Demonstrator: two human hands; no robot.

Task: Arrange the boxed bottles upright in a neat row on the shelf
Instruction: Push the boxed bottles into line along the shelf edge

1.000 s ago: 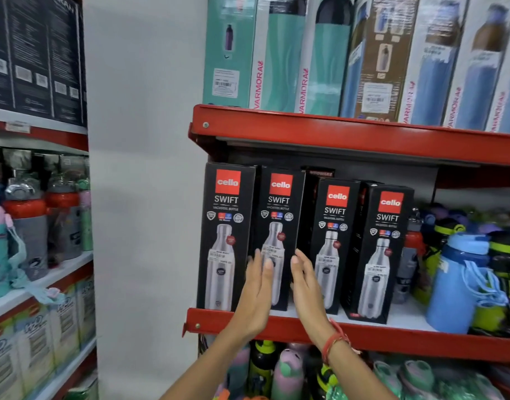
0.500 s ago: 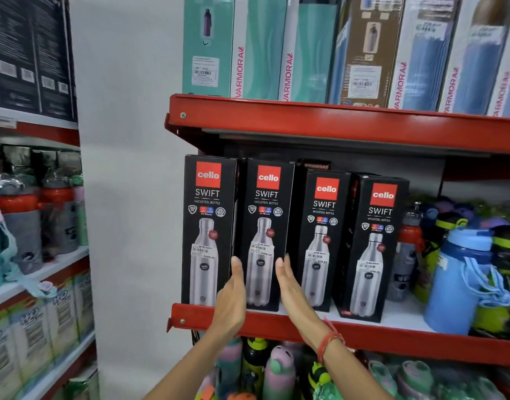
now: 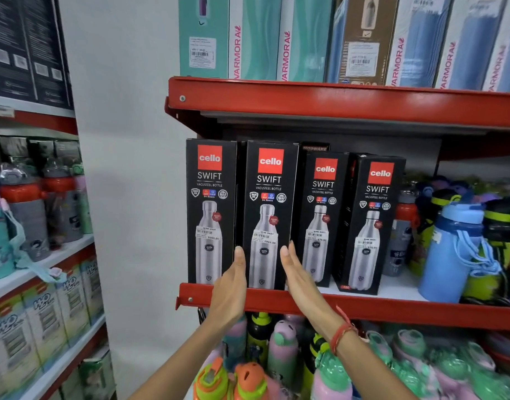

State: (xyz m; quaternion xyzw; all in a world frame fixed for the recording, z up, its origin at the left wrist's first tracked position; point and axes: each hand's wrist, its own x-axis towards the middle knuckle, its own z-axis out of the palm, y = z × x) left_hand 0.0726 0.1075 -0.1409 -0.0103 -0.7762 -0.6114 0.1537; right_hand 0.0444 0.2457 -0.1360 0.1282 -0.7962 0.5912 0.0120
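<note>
Four black boxed bottles stand upright in a row on the red shelf (image 3: 392, 311). The first box (image 3: 210, 197) and the second box (image 3: 269, 197) stand forward at the shelf's left end. The third box (image 3: 321, 203) and fourth box (image 3: 372, 215) sit a little further back, turned slightly. My left hand (image 3: 229, 287) is flat with its fingertips at the second box's lower left edge. My right hand (image 3: 302, 281), a red thread on its wrist, is flat at that box's lower right edge. The palms face each other. Neither hand's fingers curl around anything.
Loose bottles, a blue one (image 3: 455, 249) among them, crowd the shelf right of the boxes. Tall teal and blue boxes (image 3: 256, 39) fill the shelf above. Colourful bottles (image 3: 276, 342) stand on the shelf below. Another rack of bottles (image 3: 25, 203) is at the left.
My two hands have dropped lower and spread apart, from the front of the second box to its two side edges. The boxes look closer in view.
</note>
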